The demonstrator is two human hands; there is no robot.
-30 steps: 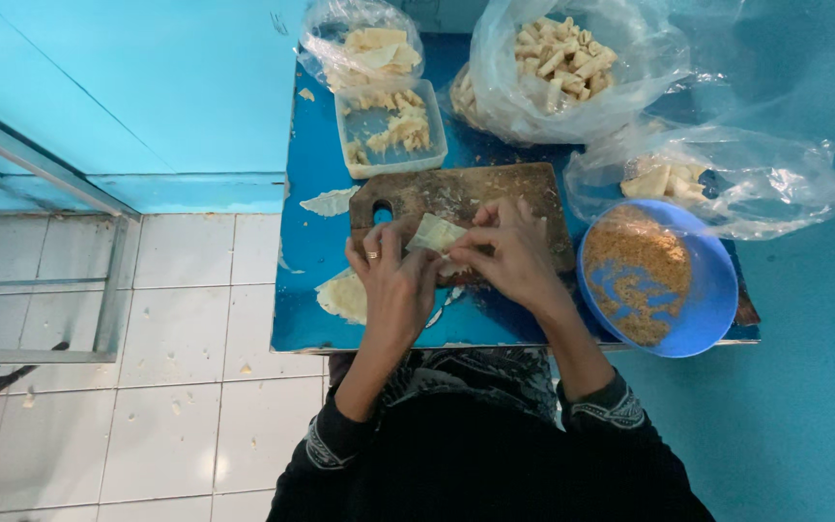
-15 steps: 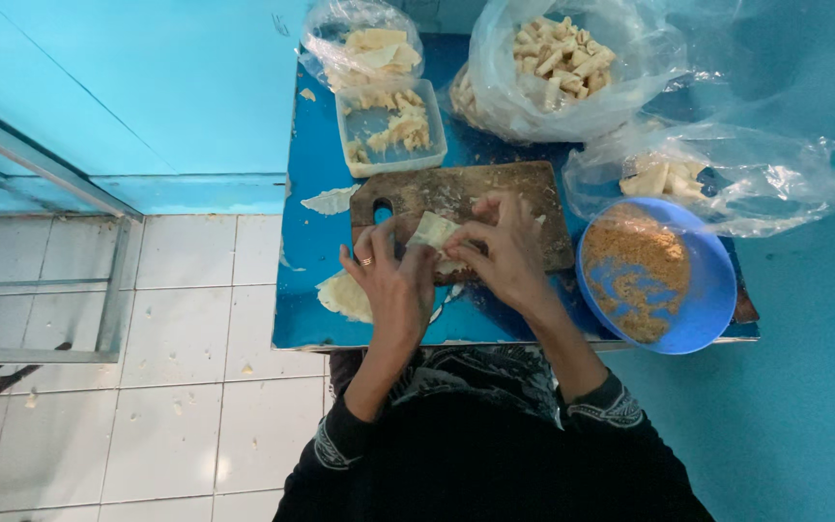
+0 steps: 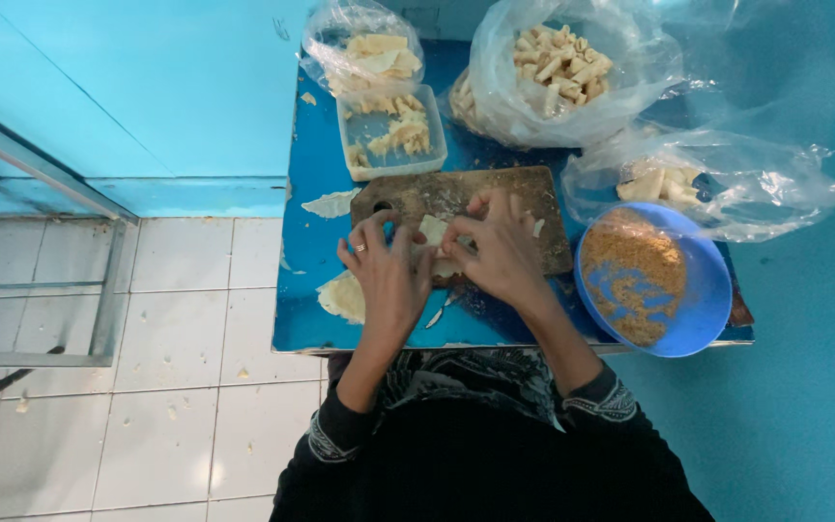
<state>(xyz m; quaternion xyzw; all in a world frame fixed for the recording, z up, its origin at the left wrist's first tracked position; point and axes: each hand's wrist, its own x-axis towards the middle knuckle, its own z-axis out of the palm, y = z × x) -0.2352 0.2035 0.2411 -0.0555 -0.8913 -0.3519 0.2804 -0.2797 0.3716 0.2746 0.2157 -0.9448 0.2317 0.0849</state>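
1. Blue table (image 3: 311,193), small and glossy, stands against a turquoise wall; white floor tiles (image 3: 176,319) lie to its left, beside a metal frame (image 3: 41,174).
2. A worn wooden board (image 3: 533,193) lies at the table's middle. Both hands meet over its near edge.
3. The left hand (image 3: 388,280), with a ring on one finger, and the right hand (image 3: 500,253) have their fingers curled in, pinching a pale wrapper (image 3: 432,230) between the fingertips. It sits on the board, partly hidden by the hands.
4. Flat pale sheets (image 3: 340,297) lie on the table just left of the left hand, and another sheet (image 3: 329,203) lies left of the board.
5. A blue bowl (image 3: 703,290) of brown crumbs stands near the right hand, at the table's right edge.
6. Behind the board stands a clear tub (image 3: 427,155) holding pale pieces.
7. Three clear plastic bags sit at the back: a small bag (image 3: 359,43) of pale sheets, a big bag (image 3: 553,72) of pale rolls, and a side bag (image 3: 717,179) with a few rolls, beside the bowl.
8. Dark sleeves with patterned cuffs cover the forearms.
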